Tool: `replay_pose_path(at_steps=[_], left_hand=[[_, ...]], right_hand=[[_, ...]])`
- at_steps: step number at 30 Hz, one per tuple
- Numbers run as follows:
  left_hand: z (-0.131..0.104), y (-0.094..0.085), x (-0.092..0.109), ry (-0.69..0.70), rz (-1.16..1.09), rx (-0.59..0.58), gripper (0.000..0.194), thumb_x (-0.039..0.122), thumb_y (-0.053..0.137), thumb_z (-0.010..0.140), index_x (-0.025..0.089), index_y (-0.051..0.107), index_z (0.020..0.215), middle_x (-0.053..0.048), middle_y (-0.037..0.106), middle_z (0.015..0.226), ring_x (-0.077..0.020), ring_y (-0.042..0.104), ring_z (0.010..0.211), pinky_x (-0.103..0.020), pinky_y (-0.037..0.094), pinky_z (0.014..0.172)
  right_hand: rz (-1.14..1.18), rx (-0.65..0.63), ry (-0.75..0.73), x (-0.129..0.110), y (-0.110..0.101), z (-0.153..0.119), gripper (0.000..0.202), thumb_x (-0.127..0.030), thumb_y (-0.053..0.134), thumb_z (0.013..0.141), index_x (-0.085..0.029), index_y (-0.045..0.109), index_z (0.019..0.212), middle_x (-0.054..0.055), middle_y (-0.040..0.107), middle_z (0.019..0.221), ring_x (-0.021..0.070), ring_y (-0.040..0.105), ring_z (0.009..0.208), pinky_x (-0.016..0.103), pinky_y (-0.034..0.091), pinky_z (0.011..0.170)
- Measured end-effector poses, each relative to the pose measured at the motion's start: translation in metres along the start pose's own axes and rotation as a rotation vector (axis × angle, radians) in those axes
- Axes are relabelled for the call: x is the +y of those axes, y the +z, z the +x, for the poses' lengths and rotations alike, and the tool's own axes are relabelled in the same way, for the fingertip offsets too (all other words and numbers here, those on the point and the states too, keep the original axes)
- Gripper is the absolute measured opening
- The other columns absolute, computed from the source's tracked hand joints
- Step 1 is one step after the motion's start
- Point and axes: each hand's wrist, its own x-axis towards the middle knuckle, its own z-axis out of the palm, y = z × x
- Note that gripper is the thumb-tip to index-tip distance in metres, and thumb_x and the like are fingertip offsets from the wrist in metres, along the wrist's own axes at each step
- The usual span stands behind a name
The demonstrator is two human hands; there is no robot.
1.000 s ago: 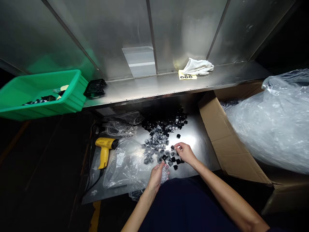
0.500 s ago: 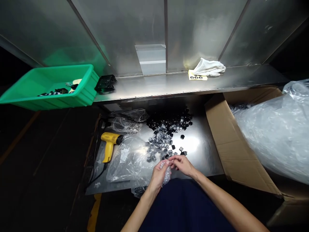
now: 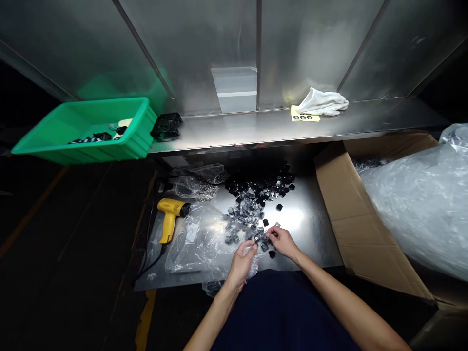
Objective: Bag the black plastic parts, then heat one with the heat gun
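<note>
My left hand (image 3: 242, 263) is at the table's near edge, thumb and fingers curved together, with clear plastic beneath it; what it pinches is too small to name. Just right of it, my right hand (image 3: 284, 241) has its fingertips closed among small black parts, and what they grip cannot be made out. Beyond both hands lies a pile of small black parts (image 3: 261, 187), with clear-wrapped pieces (image 3: 245, 210) on its near side. A clear plastic bag (image 3: 204, 239) is spread on the metal table to the left.
A yellow heat gun (image 3: 169, 219) with a cord lies at the left. A cardboard box (image 3: 340, 214) holding a big plastic bag (image 3: 420, 195) stands right. On the shelf (image 3: 234, 131) are a green bin (image 3: 135, 141), a black part and white gloves (image 3: 323, 102).
My right hand has moved away from my left, to the right and slightly forward. Some black parts now show between the hands. The whole view has shifted a little.
</note>
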Motion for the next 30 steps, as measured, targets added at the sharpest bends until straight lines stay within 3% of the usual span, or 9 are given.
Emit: replay_pose_path(at_steps=[3, 7, 13, 17, 20, 24, 30], left_hand=[[0.004, 0.003, 0.0, -0.035, -0.032, -0.039, 0.064, 0.053, 0.075, 0.072, 0.022, 0.059, 0.127, -0.005, 0.069, 0.085, -0.0118, 0.058, 0.053, -0.025, 0.048, 0.051], [0.006, 0.01, 0.002, -0.034, -0.09, -0.069, 0.067, 0.054, 0.074, 0.073, 0.02, 0.058, 0.129, -0.011, 0.071, 0.1, -0.0118, 0.061, 0.056, -0.024, 0.048, 0.051], [0.009, 0.015, -0.001, 0.031, -0.075, -0.003, 0.052, 0.047, 0.082, 0.066, 0.013, 0.069, 0.103, -0.01, 0.072, 0.088, -0.0178, 0.066, 0.073, -0.027, 0.054, 0.063], [0.009, 0.017, -0.002, 0.036, -0.013, 0.007, 0.046, 0.05, 0.08, 0.065, 0.013, 0.068, 0.09, -0.008, 0.07, 0.083, -0.015, 0.063, 0.06, -0.025, 0.051, 0.053], [0.008, 0.017, 0.0, 0.014, -0.006, -0.039, 0.046, 0.051, 0.078, 0.067, 0.014, 0.066, 0.09, -0.007, 0.07, 0.085, -0.0152, 0.063, 0.058, -0.023, 0.047, 0.046], [0.008, 0.017, 0.0, -0.044, -0.109, -0.074, 0.044, 0.049, 0.08, 0.067, 0.016, 0.063, 0.091, -0.002, 0.065, 0.074, -0.0148, 0.062, 0.058, -0.023, 0.047, 0.044], [0.01, 0.017, -0.001, -0.123, -0.152, -0.124, 0.038, 0.042, 0.077, 0.072, 0.015, 0.06, 0.093, -0.002, 0.063, 0.07, -0.0135, 0.06, 0.054, -0.023, 0.048, 0.042]], right_hand=[[0.416, -0.037, 0.12, -0.007, -0.008, -0.01, 0.027, -0.045, 0.064, 0.082, -0.018, 0.063, 0.087, 0.002, 0.065, 0.079, 0.0166, 0.062, 0.074, 0.028, 0.051, 0.067], [0.589, -0.09, 0.14, -0.021, -0.012, -0.022, 0.034, -0.05, 0.071, 0.077, -0.018, 0.063, 0.087, 0.002, 0.065, 0.075, 0.0166, 0.063, 0.072, 0.028, 0.051, 0.064], [0.577, -0.077, 0.142, -0.024, -0.014, -0.025, 0.032, -0.046, 0.073, 0.077, -0.017, 0.064, 0.087, 0.002, 0.066, 0.075, 0.0159, 0.065, 0.071, 0.027, 0.051, 0.064], [0.584, -0.075, 0.19, -0.022, -0.014, -0.024, 0.034, -0.046, 0.073, 0.077, -0.015, 0.064, 0.089, 0.001, 0.064, 0.069, 0.0154, 0.064, 0.064, 0.026, 0.05, 0.061], [0.647, -0.054, 0.237, -0.024, -0.015, -0.024, 0.035, -0.046, 0.072, 0.078, -0.015, 0.064, 0.091, 0.0, 0.064, 0.067, 0.0131, 0.06, 0.06, 0.025, 0.049, 0.059], [0.692, -0.027, 0.237, -0.025, -0.017, -0.027, 0.034, -0.044, 0.066, 0.082, -0.016, 0.063, 0.102, 0.003, 0.065, 0.079, 0.0145, 0.061, 0.069, 0.026, 0.05, 0.062], [0.391, 0.03, 0.041, -0.02, -0.016, -0.035, 0.035, -0.031, 0.065, 0.078, -0.021, 0.064, 0.111, 0.006, 0.064, 0.106, 0.0179, 0.061, 0.091, 0.027, 0.052, 0.069]])
